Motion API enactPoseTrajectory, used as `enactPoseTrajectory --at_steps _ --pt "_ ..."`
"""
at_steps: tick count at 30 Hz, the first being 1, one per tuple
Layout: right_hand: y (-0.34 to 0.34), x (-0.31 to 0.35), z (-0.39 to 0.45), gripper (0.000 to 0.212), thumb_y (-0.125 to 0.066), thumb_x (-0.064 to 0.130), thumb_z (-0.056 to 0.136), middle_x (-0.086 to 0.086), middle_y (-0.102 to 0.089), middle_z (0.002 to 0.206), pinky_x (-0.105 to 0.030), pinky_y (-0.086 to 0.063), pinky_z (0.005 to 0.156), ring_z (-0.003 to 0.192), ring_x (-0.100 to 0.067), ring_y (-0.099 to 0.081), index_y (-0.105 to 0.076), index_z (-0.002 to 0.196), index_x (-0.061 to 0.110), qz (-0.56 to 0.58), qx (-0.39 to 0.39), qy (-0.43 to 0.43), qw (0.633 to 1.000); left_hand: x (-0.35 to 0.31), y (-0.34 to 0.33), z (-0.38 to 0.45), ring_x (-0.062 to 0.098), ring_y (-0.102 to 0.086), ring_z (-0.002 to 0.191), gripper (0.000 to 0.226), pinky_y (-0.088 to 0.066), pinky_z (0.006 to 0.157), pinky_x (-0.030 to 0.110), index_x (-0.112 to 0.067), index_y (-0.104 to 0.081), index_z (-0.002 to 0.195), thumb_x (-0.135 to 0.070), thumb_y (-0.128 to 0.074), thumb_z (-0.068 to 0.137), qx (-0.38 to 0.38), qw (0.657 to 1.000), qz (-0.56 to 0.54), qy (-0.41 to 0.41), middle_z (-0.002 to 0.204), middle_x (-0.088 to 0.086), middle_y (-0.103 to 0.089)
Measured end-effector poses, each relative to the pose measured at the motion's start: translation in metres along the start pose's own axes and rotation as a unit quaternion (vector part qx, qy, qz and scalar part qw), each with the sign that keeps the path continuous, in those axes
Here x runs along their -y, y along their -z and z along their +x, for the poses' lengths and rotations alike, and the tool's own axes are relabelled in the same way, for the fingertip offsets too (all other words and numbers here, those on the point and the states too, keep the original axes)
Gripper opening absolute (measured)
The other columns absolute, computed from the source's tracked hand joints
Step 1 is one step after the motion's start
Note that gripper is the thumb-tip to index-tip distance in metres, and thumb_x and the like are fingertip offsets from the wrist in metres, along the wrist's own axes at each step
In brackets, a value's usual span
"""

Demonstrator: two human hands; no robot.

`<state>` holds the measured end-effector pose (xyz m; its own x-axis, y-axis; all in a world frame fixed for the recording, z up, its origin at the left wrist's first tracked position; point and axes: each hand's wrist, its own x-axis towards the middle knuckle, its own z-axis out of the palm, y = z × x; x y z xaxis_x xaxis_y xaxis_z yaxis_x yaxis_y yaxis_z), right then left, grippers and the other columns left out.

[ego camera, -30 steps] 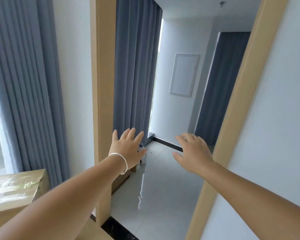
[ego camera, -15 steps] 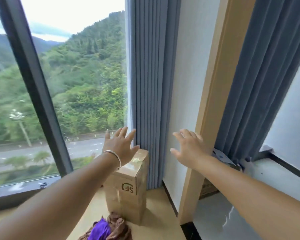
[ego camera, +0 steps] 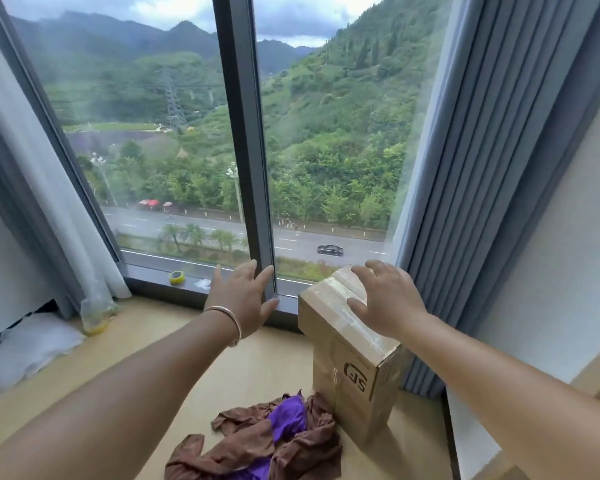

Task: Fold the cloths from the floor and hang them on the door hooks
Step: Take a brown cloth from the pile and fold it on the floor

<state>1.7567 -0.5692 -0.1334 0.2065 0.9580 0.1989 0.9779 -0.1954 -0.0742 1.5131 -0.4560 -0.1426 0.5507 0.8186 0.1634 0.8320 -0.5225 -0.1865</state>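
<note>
Both hands empty, fingers spread: left hand [ego camera: 242, 296] held out mid-air, right hand [ego camera: 386, 299] over the cardboard box [ego camera: 354, 368]. Cloths [ego camera: 264, 441], brown w/ purple, lie crumpled on floor well below, between the forearms, long axis running L-R. Left hand looks slightly nearer; reach is down and back toward body.

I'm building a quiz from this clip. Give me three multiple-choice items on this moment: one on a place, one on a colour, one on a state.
1. Where do the cloths lie?
A. on the box
B. on the floor beside the box
C. on the sill

2. What colour is the tape roll on the sill?
A. yellow
B. red
C. black

3. How are the hands?
A. both gripping cloth
B. one holding tape
C. both open, holding nothing

Answers: 1 B, the cloths sit at the foot of the box; 2 A, the roll is yellow; 3 C, left hand and right hand show spread fingers.
</note>
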Motion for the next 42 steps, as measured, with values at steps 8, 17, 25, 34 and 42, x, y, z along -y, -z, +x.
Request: enactPoseTrajectory --at_steps 8,17,25,34,42 --pt "-0.066 0.045 0.078 0.061 -0.047 0.051 0.092 -0.004 -0.027 0.155 -0.044 -0.017 0.115 0.143 -0.025 -0.023 -0.028 0.146 0.029 -0.028 0.069 0.016 0.997 0.072 -0.082 0.030 0.018 -0.019 0.145 0.063 -0.008 0.114 0.056 -0.036 -0.015 0.150 -0.062 -0.027 0.094 0.037 0.997 -0.032 0.053 0.159 0.002 -0.019" --pt "-0.189 0.103 0.118 0.055 -0.052 0.048 0.089 -0.004 -0.039 0.146 -0.044 -0.029 0.108 0.133 -0.027 -0.035 -0.039 0.139 0.027 -0.025 0.155 0.048 0.986 0.124 -0.232 0.028 0.019 -0.022 0.143 0.064 -0.013 0.113 0.055 -0.032 -0.015 0.151 -0.060 -0.028 0.095 0.147 0.983 -0.073 0.081 0.158 0.004 -0.020" --pt "-0.360 0.143 0.095 0.052 -0.055 0.047 0.083 -0.006 -0.052 0.126 -0.041 -0.039 0.099 0.119 -0.027 -0.047 -0.050 0.128 0.021 -0.028 0.261 0.108 0.959 0.127 -0.396 -0.038 0.023 -0.027 0.141 0.064 -0.015 0.113 0.055 -0.031 -0.019 0.149 -0.060 -0.031 0.093 0.281 0.946 -0.117 0.108 0.158 0.005 -0.022" --pt "-0.587 0.114 0.034 0.059 -0.060 0.044 0.080 -0.006 -0.050 0.132 -0.043 -0.034 0.103 0.123 -0.028 -0.044 -0.049 0.133 0.020 -0.039 0.386 0.159 0.908 0.051 -0.598 -0.122 0.020 -0.024 0.141 0.065 -0.014 0.114 0.054 -0.027 -0.020 0.150 -0.057 -0.034 0.094 0.404 0.887 -0.179 0.131 0.155 0.003 -0.025" --pt "-0.777 0.068 -0.002 0.062 -0.062 0.044 0.081 -0.010 -0.044 0.140 -0.043 -0.029 0.107 0.131 -0.028 -0.037 -0.046 0.136 0.020 -0.072 0.418 0.204 0.882 -0.063 -0.769 -0.171 0.016 -0.024 0.141 0.068 -0.014 0.115 0.049 -0.024 -0.017 0.151 -0.055 -0.036 0.094 0.435 0.857 -0.243 0.128 0.154 -0.002 -0.027"
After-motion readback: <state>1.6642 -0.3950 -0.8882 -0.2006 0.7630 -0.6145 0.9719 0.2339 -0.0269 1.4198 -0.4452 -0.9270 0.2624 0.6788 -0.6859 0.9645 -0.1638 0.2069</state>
